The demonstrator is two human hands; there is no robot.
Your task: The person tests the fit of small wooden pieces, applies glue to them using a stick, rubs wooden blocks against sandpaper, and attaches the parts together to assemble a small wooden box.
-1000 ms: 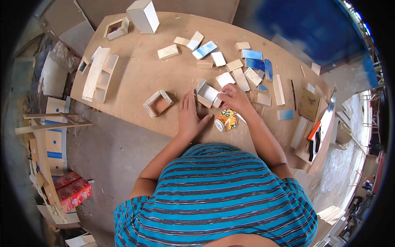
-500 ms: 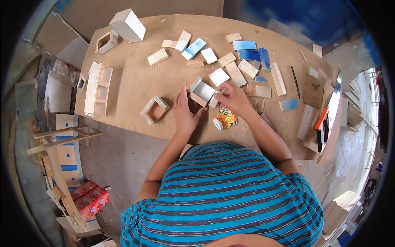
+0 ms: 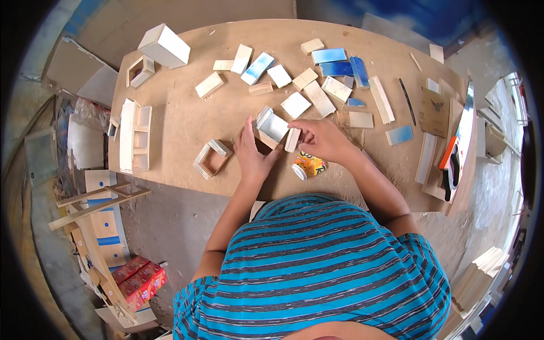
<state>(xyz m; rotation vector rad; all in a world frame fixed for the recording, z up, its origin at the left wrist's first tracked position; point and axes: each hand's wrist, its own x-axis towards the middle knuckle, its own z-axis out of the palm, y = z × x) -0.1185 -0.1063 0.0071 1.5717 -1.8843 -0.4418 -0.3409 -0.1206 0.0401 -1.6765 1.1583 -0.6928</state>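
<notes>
A small open wooden box with a whitish inside sits tilted on the table near its front edge. My left hand grips the box from the left, thumb along the near side and fingers at the far side. My right hand pinches a short wooden block at the box's right side; whether the two touch I cannot tell. Just below my right hand lies a yellow-orange printed container with a white end. A second small open wooden box stands to the left of my left hand.
Loose wooden blocks, some painted blue, lie beyond my hands. A compartmented wooden piece and a white box stand at the left. A handsaw with an orange and black handle lies at the right edge.
The block in my right hand has turned more upright and shows its broad face. My left hand stays on the box. The whole view has shifted slightly.
</notes>
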